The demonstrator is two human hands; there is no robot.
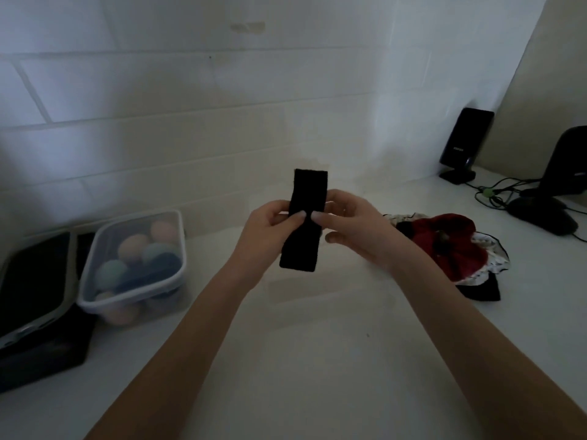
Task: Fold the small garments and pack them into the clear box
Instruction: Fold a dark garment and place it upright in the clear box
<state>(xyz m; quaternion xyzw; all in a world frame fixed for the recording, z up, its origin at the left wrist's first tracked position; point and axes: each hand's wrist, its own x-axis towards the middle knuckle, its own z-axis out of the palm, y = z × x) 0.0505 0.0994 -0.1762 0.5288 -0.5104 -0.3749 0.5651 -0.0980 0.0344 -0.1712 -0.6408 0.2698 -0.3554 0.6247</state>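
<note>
We've got both hands pinching the black sock (306, 217) mid-length, left hand (270, 230) and right hand (352, 227) with thumbs nearly meeting on its front face. It's held upright off the bench (317, 360), likely to keep the strip flat and aligned before we fold it over. The clear box (133, 265) sits to our left, lid apparently off, already loaded with rolled pastel and dark bundles, near enough for a short drop-in. The unfolded pile (451, 249), red, white and black, waits to our right. A speaker (465, 144) stands at the back right; its logo is too blurred to read. No other writing legible.
</note>
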